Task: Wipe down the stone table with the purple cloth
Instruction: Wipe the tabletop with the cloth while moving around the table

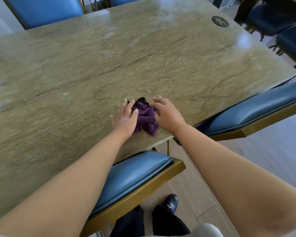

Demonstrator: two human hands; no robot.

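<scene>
Step in hand: gathering the purple cloth (146, 118), by the look of it; no wiping stroke is under way.
Left hand (126, 117): fingers straight, resting on the cloth's left side, gripping nothing.
Right hand (166, 112): fingers loosely spread over the cloth's right side; no closed hold visible.
Cloth: crumpled in a bunch, dark at its far edge, lying near the stone table (109, 53)'s near corner.
Next move: likely needs one palm pressed flat, then sweeps outward across the veined slab.

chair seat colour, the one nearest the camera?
Blue seat on a gold-olive frame, clear in the head view.
</scene>
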